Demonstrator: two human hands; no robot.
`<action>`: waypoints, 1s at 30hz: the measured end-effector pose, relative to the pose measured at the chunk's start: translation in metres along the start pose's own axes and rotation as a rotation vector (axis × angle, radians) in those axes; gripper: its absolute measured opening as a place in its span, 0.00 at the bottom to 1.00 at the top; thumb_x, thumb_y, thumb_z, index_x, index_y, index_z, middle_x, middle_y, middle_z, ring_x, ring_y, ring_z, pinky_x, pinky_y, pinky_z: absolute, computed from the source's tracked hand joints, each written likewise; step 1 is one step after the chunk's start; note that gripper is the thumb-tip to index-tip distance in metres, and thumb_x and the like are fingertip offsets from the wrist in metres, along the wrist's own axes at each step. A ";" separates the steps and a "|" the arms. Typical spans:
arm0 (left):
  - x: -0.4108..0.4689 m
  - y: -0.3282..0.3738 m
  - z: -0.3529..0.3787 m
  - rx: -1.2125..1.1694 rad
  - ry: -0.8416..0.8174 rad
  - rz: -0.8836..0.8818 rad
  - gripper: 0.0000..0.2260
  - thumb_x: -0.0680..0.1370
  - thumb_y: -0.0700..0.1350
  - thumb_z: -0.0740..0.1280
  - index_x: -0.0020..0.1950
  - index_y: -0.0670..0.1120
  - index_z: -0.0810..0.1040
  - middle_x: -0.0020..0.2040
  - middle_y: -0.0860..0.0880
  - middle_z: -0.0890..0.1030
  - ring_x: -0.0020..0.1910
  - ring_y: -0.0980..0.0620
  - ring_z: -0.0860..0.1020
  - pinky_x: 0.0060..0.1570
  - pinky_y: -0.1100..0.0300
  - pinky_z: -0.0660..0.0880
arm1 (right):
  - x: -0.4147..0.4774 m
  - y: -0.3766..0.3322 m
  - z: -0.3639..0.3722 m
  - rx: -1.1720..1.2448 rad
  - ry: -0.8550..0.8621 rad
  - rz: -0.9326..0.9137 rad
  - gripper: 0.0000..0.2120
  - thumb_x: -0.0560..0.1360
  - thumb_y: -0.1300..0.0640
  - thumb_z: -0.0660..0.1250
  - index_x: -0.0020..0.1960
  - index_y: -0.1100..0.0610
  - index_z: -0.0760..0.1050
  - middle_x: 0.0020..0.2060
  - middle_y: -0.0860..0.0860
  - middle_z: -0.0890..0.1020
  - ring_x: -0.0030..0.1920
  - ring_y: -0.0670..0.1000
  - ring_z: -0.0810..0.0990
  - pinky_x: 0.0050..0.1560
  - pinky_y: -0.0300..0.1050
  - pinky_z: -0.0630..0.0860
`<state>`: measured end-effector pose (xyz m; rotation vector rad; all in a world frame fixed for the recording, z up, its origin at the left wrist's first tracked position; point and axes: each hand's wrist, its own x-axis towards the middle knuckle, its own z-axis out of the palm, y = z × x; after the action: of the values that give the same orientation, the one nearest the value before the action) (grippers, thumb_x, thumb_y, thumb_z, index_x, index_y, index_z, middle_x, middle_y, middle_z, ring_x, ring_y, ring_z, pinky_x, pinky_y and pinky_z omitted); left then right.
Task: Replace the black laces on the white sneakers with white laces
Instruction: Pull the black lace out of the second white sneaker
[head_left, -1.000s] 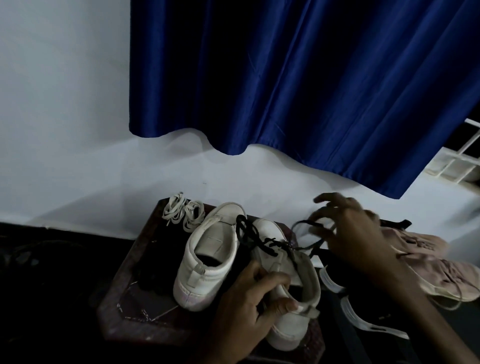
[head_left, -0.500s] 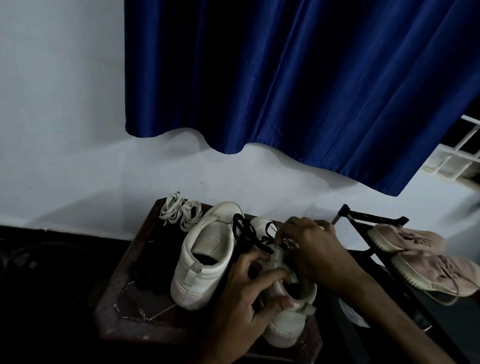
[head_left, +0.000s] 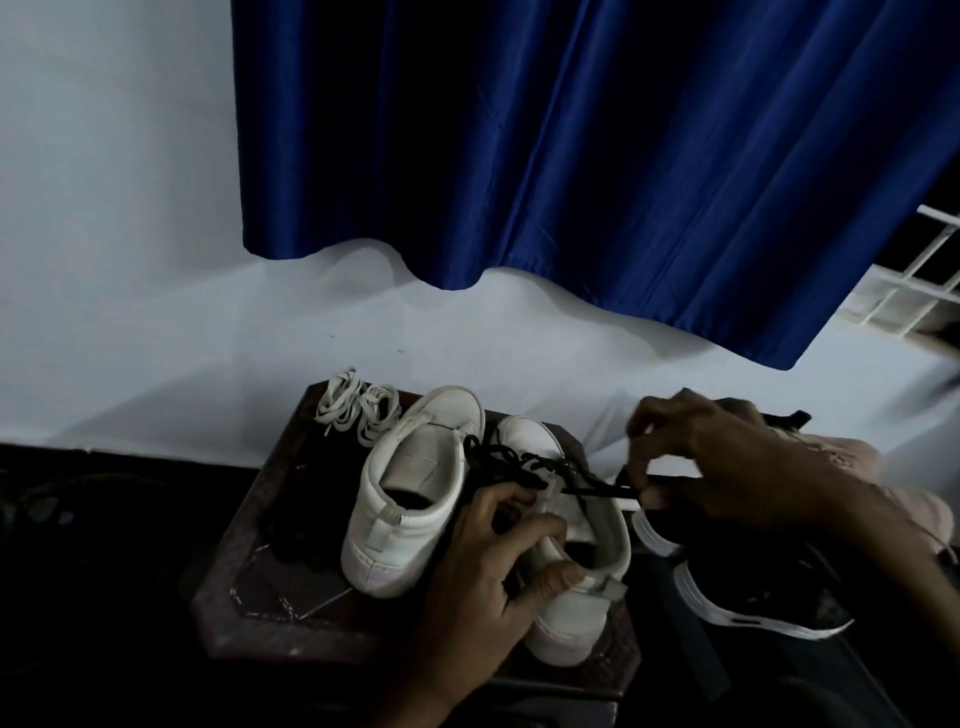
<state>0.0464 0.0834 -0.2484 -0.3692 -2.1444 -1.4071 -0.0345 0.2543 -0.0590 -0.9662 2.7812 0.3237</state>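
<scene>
Black lace (head_left: 597, 489), one stretch, drawn taut from the eyelets of the lower-centre white sneaker (head_left: 571, 613) toward the right of the frame.

Right hand (head_left: 727, 467): fingertips pinched on that lace. Half a second ago it sat over the tongue, so it has pulled outward (another crossing coming free, I judge).

Left hand (head_left: 488, 566): fingers and thumb curled round the sneaker's collar, bracing it on the desk (head_left: 260, 525).

Second white sneaker (head_left: 415, 493), just left of the first: no lace in it that I can see.

White laces (head_left: 358, 408), two bundles, upper-left corner of the desk, untouched. The task is at the unlacing stage only.

Hard to read: how many eyelets remain threaded (the tangle is too dark), and a dark heap left of the sneakers, possibly a removed lace. The right forearm is cut by the frame edge.
</scene>
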 end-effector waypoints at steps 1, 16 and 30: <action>0.000 -0.001 0.000 -0.005 0.003 0.004 0.12 0.76 0.63 0.66 0.54 0.58 0.77 0.62 0.57 0.68 0.65 0.55 0.71 0.61 0.65 0.68 | -0.002 0.005 -0.001 -0.011 -0.010 0.030 0.02 0.74 0.43 0.67 0.45 0.36 0.74 0.54 0.34 0.67 0.59 0.39 0.64 0.64 0.51 0.60; 0.000 -0.003 0.003 -0.017 0.033 0.014 0.14 0.76 0.64 0.66 0.54 0.57 0.78 0.61 0.55 0.70 0.64 0.55 0.72 0.60 0.67 0.69 | 0.006 -0.019 0.012 -0.018 0.136 0.115 0.05 0.75 0.42 0.66 0.48 0.41 0.78 0.56 0.35 0.66 0.60 0.40 0.62 0.63 0.51 0.64; 0.000 -0.005 0.003 -0.021 0.048 0.020 0.13 0.76 0.63 0.67 0.55 0.57 0.78 0.62 0.55 0.70 0.65 0.54 0.72 0.60 0.65 0.69 | 0.029 -0.056 0.041 -0.042 0.304 0.057 0.27 0.74 0.51 0.68 0.71 0.44 0.64 0.69 0.43 0.63 0.66 0.47 0.64 0.65 0.52 0.63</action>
<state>0.0432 0.0842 -0.2528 -0.3601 -2.0832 -1.4144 -0.0182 0.2053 -0.1136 -1.0240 3.0915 0.2639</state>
